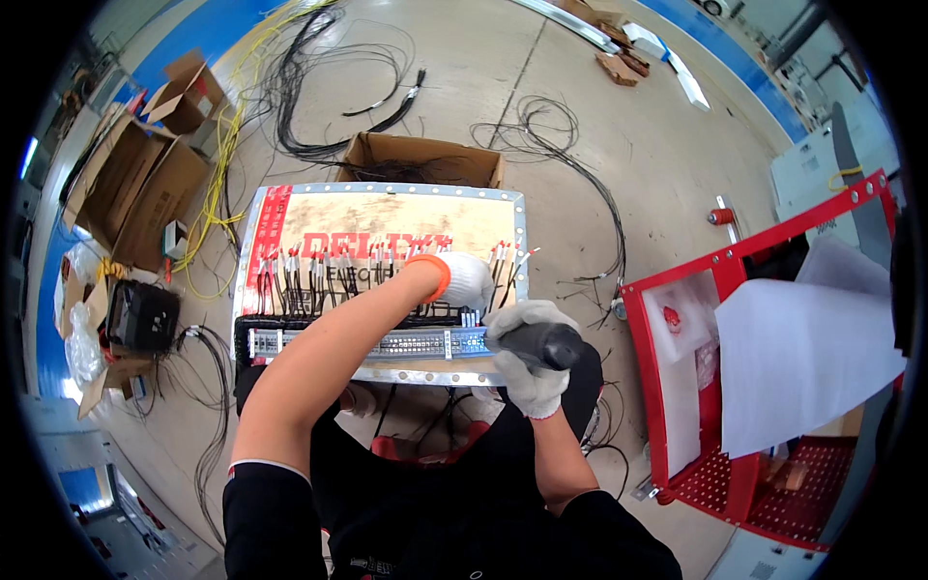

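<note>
My left hand [466, 281], in a white glove with an orange cuff, is curled low over the wires at the right of the row; what its fingers hold is hidden. My right hand [534, 382], also gloved, grips a dark power screwdriver [543, 344] whose front end points at the right end of a terminal strip [387, 345]. Blue terminals [472, 341] sit at that end, grey ones along the rest. A thick black wire bundle [290, 323] runs behind the strip. Several black wires [319, 273] with white and red end markers fan out from it.
Everything rests on a metal-edged wooden crate [387, 205]. Behind it stands a cardboard box [425, 150] of dark wires. Loose cables [290, 97] lie on the floor. A red-framed rack [643, 358] with white sheeting [802, 358] is at right; more cartons [145, 193] stand left.
</note>
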Action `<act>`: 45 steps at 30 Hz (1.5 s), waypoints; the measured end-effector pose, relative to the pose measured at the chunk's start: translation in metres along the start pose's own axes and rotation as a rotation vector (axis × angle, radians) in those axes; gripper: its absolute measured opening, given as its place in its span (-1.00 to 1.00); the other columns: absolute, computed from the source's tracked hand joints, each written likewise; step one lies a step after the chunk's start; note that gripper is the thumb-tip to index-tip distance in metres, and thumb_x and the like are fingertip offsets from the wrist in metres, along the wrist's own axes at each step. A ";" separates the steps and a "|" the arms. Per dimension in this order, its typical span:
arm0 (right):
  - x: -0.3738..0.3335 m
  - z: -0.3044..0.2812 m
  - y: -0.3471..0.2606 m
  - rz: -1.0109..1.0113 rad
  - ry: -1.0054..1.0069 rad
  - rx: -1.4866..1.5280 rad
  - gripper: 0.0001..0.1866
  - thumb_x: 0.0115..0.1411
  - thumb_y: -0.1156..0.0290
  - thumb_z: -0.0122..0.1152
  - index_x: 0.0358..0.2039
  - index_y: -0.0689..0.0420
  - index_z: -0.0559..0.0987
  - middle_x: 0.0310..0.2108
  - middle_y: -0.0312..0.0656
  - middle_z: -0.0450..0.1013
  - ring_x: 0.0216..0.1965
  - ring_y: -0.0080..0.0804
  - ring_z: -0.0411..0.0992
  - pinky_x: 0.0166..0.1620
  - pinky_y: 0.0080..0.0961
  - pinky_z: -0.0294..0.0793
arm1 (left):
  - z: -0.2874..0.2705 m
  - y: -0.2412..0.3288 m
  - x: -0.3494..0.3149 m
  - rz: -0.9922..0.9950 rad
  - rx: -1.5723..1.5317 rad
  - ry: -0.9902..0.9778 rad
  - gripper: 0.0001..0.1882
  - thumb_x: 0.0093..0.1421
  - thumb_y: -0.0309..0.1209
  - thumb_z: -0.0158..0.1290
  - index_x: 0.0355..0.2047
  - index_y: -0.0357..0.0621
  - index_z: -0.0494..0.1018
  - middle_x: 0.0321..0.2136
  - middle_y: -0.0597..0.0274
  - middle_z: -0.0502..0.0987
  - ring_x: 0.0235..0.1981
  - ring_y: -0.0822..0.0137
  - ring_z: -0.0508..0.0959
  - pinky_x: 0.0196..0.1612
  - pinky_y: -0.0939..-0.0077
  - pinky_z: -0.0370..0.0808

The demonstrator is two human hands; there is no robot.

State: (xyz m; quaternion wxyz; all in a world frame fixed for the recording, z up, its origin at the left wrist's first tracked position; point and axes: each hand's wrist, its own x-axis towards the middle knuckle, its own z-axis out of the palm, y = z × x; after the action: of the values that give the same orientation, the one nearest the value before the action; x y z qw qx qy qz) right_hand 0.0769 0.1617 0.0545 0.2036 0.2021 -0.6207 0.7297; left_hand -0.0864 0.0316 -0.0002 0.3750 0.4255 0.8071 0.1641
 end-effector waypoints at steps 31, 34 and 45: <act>0.010 0.013 0.010 -0.065 0.046 0.123 -0.34 0.11 -0.04 0.43 -0.06 0.11 0.27 -0.48 -0.19 0.37 -0.54 -0.38 0.38 -0.44 -0.33 0.48 | -0.004 0.009 -0.002 0.040 0.093 0.037 -0.75 0.01 -0.33 0.10 -0.32 -0.08 0.67 -0.35 0.02 0.65 -0.29 0.05 0.62 -0.17 0.19 0.51; 0.006 0.011 0.014 -0.100 0.069 0.098 -0.35 0.12 -0.03 0.41 -0.05 0.10 0.26 -0.48 -0.18 0.38 -0.54 -0.37 0.39 -0.43 -0.33 0.50 | -0.007 0.021 -0.003 -0.009 0.213 0.016 -0.75 0.01 -0.33 0.09 -0.34 -0.09 0.67 -0.36 0.01 0.65 -0.29 0.04 0.62 -0.18 0.19 0.51; 0.002 0.006 0.015 -0.117 0.023 0.033 -0.38 0.13 0.21 0.46 0.04 0.07 0.26 -0.38 -0.17 0.40 -0.45 -0.38 0.42 -0.38 -0.36 0.54 | 0.002 0.021 0.004 -0.041 0.179 -0.008 -0.69 0.02 -0.37 0.06 -0.32 -0.32 0.64 -0.33 -0.16 0.63 -0.30 -0.04 0.64 -0.22 0.14 0.53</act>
State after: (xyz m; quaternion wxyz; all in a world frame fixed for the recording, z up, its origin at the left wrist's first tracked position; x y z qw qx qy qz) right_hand 0.0672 0.1536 0.0447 0.2498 0.2329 -0.5931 0.7291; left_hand -0.0745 0.0470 0.0089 0.3420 0.4414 0.8255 0.0819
